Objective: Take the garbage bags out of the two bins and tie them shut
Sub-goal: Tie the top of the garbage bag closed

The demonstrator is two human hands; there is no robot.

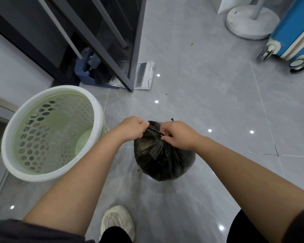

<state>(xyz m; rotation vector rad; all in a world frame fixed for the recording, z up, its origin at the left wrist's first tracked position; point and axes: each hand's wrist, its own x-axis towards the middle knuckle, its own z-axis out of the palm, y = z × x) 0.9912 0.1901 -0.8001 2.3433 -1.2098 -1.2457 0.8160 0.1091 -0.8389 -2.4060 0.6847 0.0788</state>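
A full black garbage bag (162,158) sits on the grey tiled floor in front of me, its neck gathered into tight pleats. My left hand (131,128) grips the gathered plastic at the top left of the neck. My right hand (178,135) pinches the twisted plastic at the top right, and a short tail of bag sticks up behind it. To the left stands a round white bin (51,132) with a perforated pale green wall; it holds no bag.
A dark glass door frame (128,55) stands behind the bin, with a blue dustpan and black brush (96,72) and a silver foil pouch (144,74) at its foot. A white fan base (249,21) and a blue suitcase (295,32) are at the far right. My shoe (117,223) is below.
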